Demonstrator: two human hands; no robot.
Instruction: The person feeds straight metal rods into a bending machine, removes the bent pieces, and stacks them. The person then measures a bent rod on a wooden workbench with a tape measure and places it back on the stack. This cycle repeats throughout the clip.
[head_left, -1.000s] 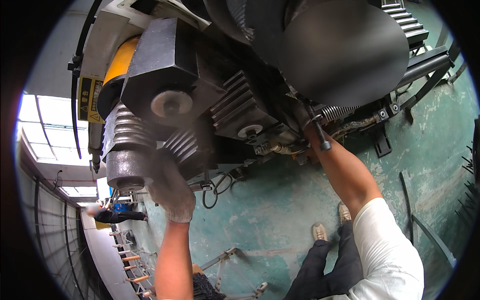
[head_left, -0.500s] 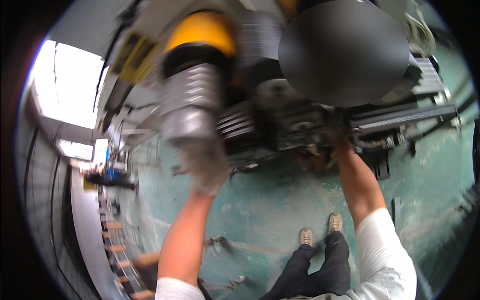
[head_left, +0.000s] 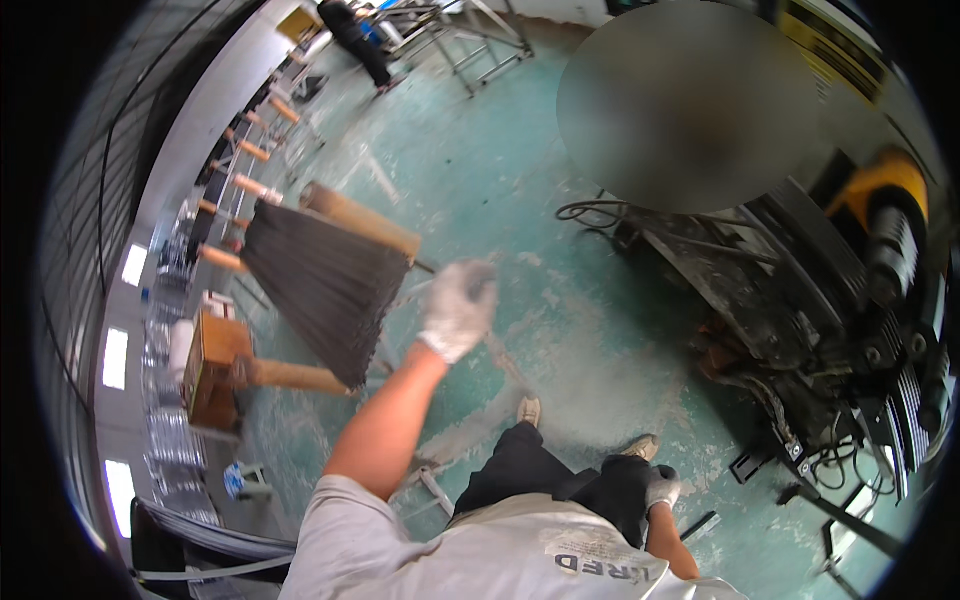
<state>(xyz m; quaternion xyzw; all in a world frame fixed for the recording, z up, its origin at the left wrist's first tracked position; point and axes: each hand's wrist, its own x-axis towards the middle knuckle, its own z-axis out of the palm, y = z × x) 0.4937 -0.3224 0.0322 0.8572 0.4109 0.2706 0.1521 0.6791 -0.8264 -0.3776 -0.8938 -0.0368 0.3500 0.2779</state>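
The gloved left hand is just beside dark bars, set between tan rollers at either edge; the right hand is near the thigh (whether fingers grip, I cannot tell).

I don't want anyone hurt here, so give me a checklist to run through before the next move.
1. Left hand gloved: ok.
2. Right hand gloved: ok.
3. Left forearm covered: not ok, bare.
4. Left hand apart from the dark machine: ok.
5. Dark strips stacked together: ok.
6. Left hand empty: cannot tell, blurred.
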